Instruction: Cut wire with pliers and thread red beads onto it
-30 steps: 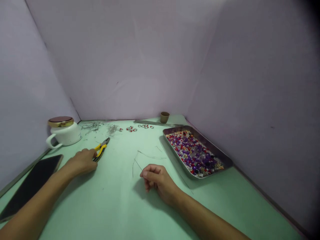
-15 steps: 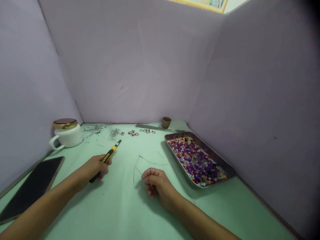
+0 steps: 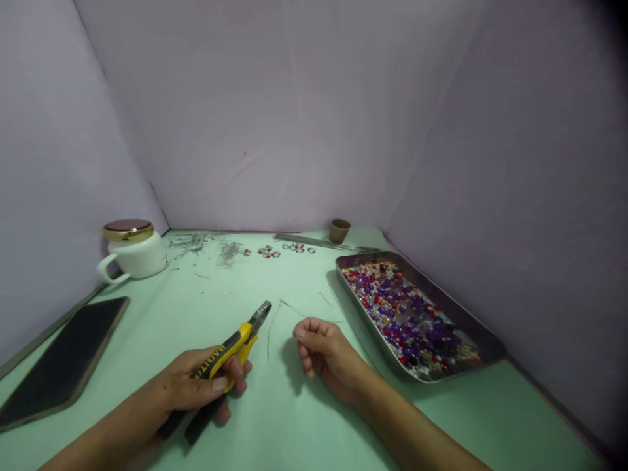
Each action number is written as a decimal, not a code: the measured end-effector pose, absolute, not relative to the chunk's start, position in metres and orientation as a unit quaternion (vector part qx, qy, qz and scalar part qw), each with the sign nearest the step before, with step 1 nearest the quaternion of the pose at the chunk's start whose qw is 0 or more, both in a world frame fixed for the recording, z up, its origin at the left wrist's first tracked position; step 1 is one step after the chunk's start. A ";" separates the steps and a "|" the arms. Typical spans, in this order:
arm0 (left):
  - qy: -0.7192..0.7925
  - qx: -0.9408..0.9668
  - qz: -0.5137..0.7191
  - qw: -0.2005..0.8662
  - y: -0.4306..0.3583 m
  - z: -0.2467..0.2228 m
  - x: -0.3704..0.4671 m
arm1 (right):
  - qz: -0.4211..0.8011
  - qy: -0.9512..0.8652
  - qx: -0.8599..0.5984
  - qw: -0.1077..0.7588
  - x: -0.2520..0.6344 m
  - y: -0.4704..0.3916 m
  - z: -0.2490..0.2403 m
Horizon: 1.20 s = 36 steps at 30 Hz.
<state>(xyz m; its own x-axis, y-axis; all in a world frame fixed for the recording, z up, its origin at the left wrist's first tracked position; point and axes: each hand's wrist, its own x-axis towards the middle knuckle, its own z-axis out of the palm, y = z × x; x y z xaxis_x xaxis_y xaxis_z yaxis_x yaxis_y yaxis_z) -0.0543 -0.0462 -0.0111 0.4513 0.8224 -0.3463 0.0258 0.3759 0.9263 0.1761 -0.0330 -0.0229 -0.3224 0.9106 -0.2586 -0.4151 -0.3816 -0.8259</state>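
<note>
My left hand (image 3: 209,386) is wrapped round the handles of yellow and black pliers (image 3: 240,337), whose metal jaws point up and to the right. My right hand (image 3: 326,353) is curled with thumb and index finger together above the green table; whatever it pinches is too small to make out. Just beyond the right fingers, thin bent wires (image 3: 290,307) lie on the table, one running down between the two hands. A metal tray (image 3: 373,327) of purple, red and clear beads (image 3: 397,311) stands to the right of my right hand.
A white mug (image 3: 140,256) with a lid and a dark phone (image 3: 63,360) are at the left. Wire scraps (image 3: 191,242), red-beaded rings (image 3: 267,252), long wires (image 3: 314,242) and a small brown cup (image 3: 339,231) lie along the back wall.
My left hand has moved right and nearer, turning the pliers so both handles show. My right hand has shifted slightly right. The view has shifted a little too.
</note>
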 end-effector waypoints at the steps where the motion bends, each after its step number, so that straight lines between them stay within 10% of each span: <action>1: 0.429 0.497 0.276 0.702 -0.045 -0.014 -0.053 | 0.745 -0.326 -0.373 0.446 0.177 -0.033 -0.023; 36: 0.420 0.464 0.256 0.737 -0.040 -0.020 -0.056 | 0.734 -0.317 -0.405 0.444 0.178 -0.031 -0.020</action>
<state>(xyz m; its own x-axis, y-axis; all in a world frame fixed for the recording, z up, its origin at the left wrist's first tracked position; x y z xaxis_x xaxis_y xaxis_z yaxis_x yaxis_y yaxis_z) -0.0559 -0.0399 -0.0199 0.5167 0.7669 -0.3807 0.0121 0.4381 0.8989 0.1775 -0.0314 -0.0195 -0.2776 0.9082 -0.3131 -0.3950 -0.4050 -0.8246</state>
